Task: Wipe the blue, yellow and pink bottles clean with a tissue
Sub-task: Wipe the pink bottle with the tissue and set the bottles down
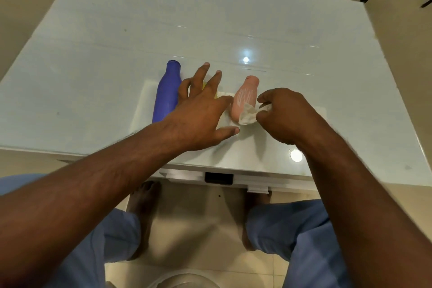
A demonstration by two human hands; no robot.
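The right grip pinched a tissue against the pink bottle. The left grip spread open over the yellow bottle, beside the blue bottle.

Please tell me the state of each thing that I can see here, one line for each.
blue bottle: lying on the table, untouched
yellow bottle: mostly hidden under the left hand
pink bottle: lying, white scribbles on it
tissue: crumpled, pinched by the right hand
left hand: open, fingers spread
right hand: curled on the tissue

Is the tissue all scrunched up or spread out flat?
Scrunched up. The tissue is a crumpled white wad pinched in the right hand, beside the pink bottle.
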